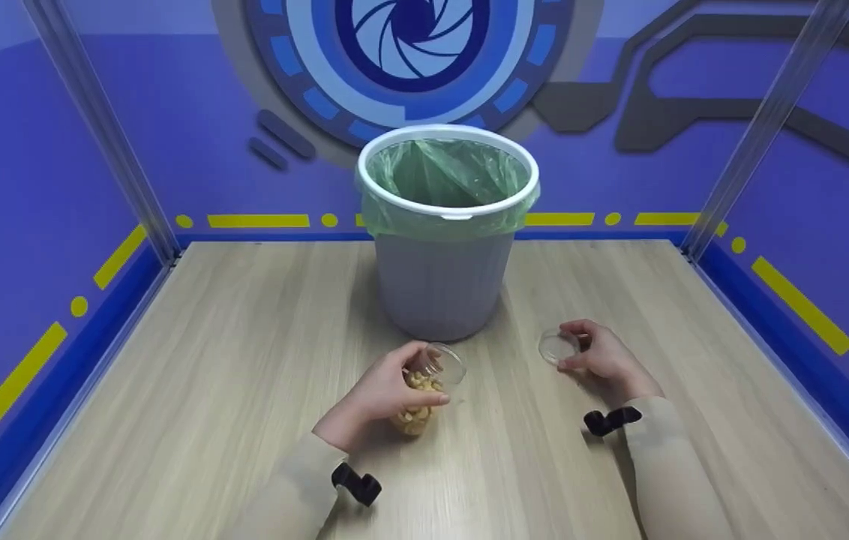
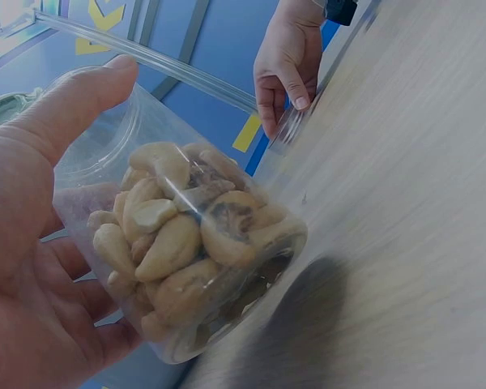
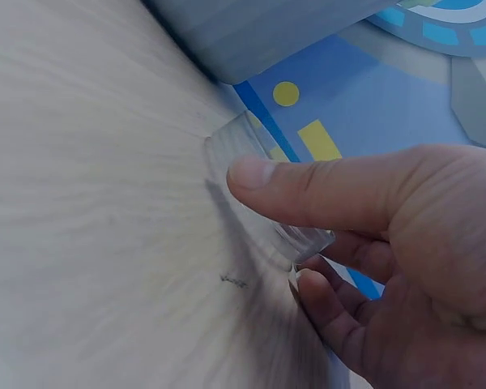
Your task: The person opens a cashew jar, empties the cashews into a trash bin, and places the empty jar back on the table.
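Observation:
My left hand point(image 1: 393, 386) grips a clear plastic jar point(image 2: 182, 223) partly filled with cashews point(image 2: 166, 235), its fingers and thumb wrapped round the side. The jar's mouth point(image 1: 445, 364) has no lid on it. In the left wrist view its base is close over the table, with a dark shadow beside it. Off to the right, my right hand point(image 1: 604, 354) pinches a clear round lid point(image 3: 255, 178) between thumb and fingers. That lid is held on its edge side, low over the tabletop in the right wrist view.
Behind the hands stands a grey bin point(image 1: 443, 281) with a white rim and a green liner bag point(image 1: 424, 169). The wooden table point(image 1: 259, 360) is bordered by blue printed panels point(image 1: 12, 187) and metal posts point(image 1: 106, 135). A small dark mark point(image 3: 233, 280) shows on the tabletop.

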Demonstrator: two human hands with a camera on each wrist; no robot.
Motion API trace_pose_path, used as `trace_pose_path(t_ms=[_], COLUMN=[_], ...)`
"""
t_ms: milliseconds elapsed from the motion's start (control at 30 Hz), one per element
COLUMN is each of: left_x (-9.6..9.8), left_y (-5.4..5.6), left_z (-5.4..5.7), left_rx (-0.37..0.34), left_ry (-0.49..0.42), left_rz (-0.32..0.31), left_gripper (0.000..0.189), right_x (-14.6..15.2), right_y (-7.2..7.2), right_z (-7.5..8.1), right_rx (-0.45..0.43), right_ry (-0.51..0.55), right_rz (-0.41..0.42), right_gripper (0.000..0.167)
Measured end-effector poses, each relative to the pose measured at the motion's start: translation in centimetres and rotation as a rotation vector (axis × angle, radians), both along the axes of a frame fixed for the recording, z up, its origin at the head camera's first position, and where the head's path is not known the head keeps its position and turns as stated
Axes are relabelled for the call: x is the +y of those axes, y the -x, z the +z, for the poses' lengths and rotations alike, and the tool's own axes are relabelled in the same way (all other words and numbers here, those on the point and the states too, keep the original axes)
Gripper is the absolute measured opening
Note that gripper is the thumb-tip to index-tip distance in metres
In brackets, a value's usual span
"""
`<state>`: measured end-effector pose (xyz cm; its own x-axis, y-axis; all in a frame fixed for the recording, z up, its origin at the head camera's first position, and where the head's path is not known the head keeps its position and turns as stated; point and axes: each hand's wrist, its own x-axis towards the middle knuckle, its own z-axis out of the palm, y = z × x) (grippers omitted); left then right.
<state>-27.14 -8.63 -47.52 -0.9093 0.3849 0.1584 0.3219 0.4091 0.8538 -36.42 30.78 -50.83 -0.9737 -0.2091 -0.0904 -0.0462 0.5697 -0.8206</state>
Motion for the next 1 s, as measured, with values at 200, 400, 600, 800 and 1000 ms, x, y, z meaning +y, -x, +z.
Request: trace_pose_path(t_ms=[200, 400, 600, 800, 1000], left_x=[0.02, 0.03, 0.01, -0.02, -0.05], left_y=[0.08, 0.00, 0.05, 0.14, 0.12], left_z=[-0.10, 0.04, 0.04, -0.01, -0.04], left_rx=[0.011, 0.004, 0.005, 0.013, 0.002], left_ry=[-0.006, 0.000, 0.002, -0.010, -0.008], left_rz=[-0.008, -0.001, -0.005, -0.016, -0.016], left_gripper=[0.059, 0.059, 0.058, 0.057, 0.059], right_x=[0.01, 0.00, 0.06, 0.05, 0.24], right_y=[-0.04, 0.03, 0.06, 0.11, 0.11], right_z=[-0.18, -0.30, -0.29, -0.28, -0.37], right_rx=[-0.002, 0.014, 0.022, 0.031, 0.026], right_ry=[-0.008, -0.020, -0.028, 0.000, 0.014], right_rz=[-0.005, -0.004, -0.002, 0.017, 0.023], right_gripper=[0.074, 0.074, 0.075, 0.078, 0.080])
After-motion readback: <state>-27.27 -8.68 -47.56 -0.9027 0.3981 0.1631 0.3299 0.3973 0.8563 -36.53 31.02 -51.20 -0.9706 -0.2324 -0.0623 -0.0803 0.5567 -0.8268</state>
